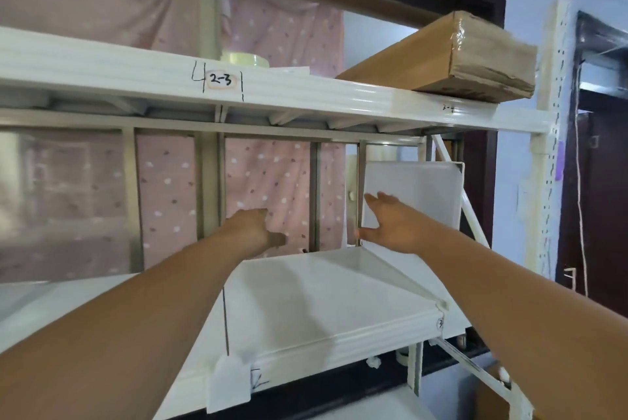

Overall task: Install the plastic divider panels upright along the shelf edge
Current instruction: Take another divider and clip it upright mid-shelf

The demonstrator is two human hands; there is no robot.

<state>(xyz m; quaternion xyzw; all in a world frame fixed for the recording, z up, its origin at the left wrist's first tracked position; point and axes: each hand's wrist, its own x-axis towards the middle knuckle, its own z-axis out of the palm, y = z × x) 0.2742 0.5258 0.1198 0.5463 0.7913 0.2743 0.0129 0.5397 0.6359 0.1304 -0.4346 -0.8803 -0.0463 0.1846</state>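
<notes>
Both my arms reach deep into the white shelf [323, 297]. My right hand [390, 226] is spread open, fingers apart, against the lower left corner of a translucent plastic divider panel [414, 192] standing upright at the back right (whether I actually grip it, I cannot tell). My left hand [253, 229] is at the pink curtain [272, 181], fingers hidden, state unclear. A cardboard box [445, 56] sits on the shelf above

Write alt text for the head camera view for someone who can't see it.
Two bare arms reach into a white metal shelf: the right hand, open, touches a translucent plastic divider panel standing at the back right, while the left hand reaches toward the rear. A cardboard box sits on the shelf above.
</notes>
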